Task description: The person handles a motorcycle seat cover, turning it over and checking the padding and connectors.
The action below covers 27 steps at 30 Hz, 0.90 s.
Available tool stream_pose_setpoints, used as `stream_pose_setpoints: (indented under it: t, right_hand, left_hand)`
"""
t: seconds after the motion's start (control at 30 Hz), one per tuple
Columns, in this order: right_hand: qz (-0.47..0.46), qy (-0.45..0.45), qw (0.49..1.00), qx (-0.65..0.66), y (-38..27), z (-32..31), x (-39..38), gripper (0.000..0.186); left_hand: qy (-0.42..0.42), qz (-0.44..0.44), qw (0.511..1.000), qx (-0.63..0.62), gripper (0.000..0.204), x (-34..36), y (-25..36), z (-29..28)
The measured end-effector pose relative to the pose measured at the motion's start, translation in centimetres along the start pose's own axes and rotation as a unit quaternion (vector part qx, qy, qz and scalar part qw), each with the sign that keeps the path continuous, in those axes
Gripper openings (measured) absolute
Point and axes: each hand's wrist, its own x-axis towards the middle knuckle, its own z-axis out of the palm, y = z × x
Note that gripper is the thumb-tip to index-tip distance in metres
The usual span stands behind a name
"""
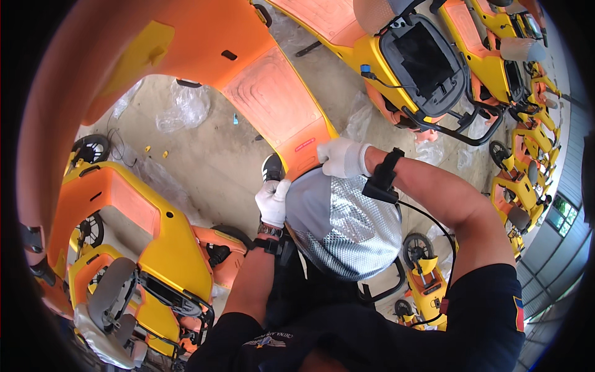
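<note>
A rounded scooter seat with a grey and shiny silver, textured cover point(344, 223) sits just in front of my body. My left hand point(273, 201), in a white glove, is closed at the seat's front left edge, its fingertips curled out of sight. At the front right edge my right hand point(343, 158), gloved as well, has its fingers bent down against the cover's rim. What the fingertips pinch is partly hidden. Beyond the seat runs the scooter's orange footboard point(273, 93) with yellow sides. A dark shoe point(271, 167) shows beside my left hand.
Yellow and orange scooters point(164, 235) stand close on the left, and another point(409, 56) is at the upper right with its grey seat box exposed. More line the right side. Crumpled clear plastic point(183, 108) and small yellow pieces point(165, 154) lie on the concrete floor.
</note>
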Motion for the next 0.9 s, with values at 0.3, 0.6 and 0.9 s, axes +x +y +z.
stream_pose_setpoints:
  t: [0.3, 0.6, 0.9]
  right_hand:
    - [0.015, -0.055, 0.998, 0.002, -0.8, -0.3, 0.8, 0.038]
    - [-0.054, -0.124, 0.986, -0.102, -1.7, -2.3, 1.9, 0.031]
    - [-0.036, -0.118, 0.916, -0.382, -7.6, -1.9, -0.3, 0.017]
  left_hand:
    - [-0.018, 0.011, 1.000, -0.005, 0.028, 0.3, 0.3, 0.0]
    - [-0.310, 0.011, 0.948, -0.067, 0.014, 3.9, 0.9, -3.1]
    - [-0.458, -0.077, 0.885, 0.027, 0.026, 5.8, 5.1, -4.9]
